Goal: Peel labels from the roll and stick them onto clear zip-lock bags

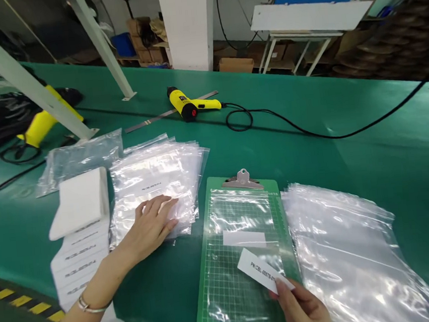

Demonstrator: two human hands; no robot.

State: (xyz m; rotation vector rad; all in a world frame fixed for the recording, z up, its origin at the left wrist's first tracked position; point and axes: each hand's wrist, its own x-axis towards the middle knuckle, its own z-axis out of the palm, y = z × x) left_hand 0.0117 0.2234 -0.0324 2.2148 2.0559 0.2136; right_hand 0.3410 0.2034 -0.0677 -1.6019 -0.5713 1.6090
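The left hand [154, 222] lies flat and open, fingers spread slightly, palm down on a stack of labelled clear bags [155, 179] on the green tabletop [370, 161]. The right hand [302, 309], low in the view, pinches a white printed label [261, 270] by one end between thumb and fingertips. The label is tilted above the lower part of a clear zip bag [238, 214], which lies on a green clipboard [215, 292] under its metal clip [242, 179]. A blank white patch [243, 238] sits on that bag just above the held label. Beside the clipboard on the right lies a loose pile of clear bags [357, 263]; a fan of printed labels [80, 260] lies left of the left wrist.
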